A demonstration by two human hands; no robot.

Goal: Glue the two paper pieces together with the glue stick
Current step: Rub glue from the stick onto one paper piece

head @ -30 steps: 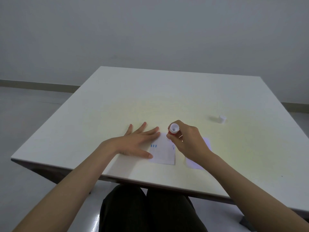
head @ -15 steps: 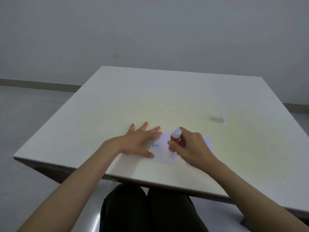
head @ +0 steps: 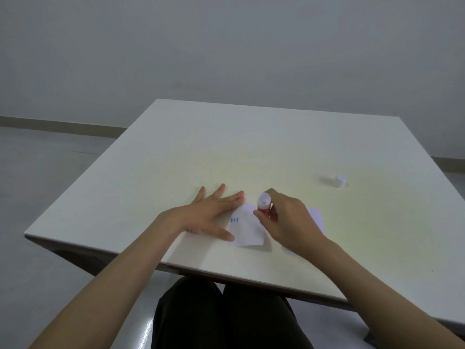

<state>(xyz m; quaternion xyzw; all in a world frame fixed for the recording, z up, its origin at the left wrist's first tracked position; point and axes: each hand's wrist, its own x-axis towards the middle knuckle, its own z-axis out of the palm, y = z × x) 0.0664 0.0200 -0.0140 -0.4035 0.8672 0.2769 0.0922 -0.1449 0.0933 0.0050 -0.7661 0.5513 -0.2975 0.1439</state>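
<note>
Three blue bars [head: 235, 219] on paper [head: 247, 231]

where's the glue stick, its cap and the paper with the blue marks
glue stick [head: 263, 204]: head view, on the white end above the red barrel, held in the right hand
cap [head: 340, 181]: head view, on its side wall, standing alone on the table
paper with the blue marks [head: 247, 229]: head view, on its bare middle

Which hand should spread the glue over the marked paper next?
Right. The right hand already grips the glue stick over the marked paper, while the left hand lies flat, pinning that sheet's edge to the table.
</note>
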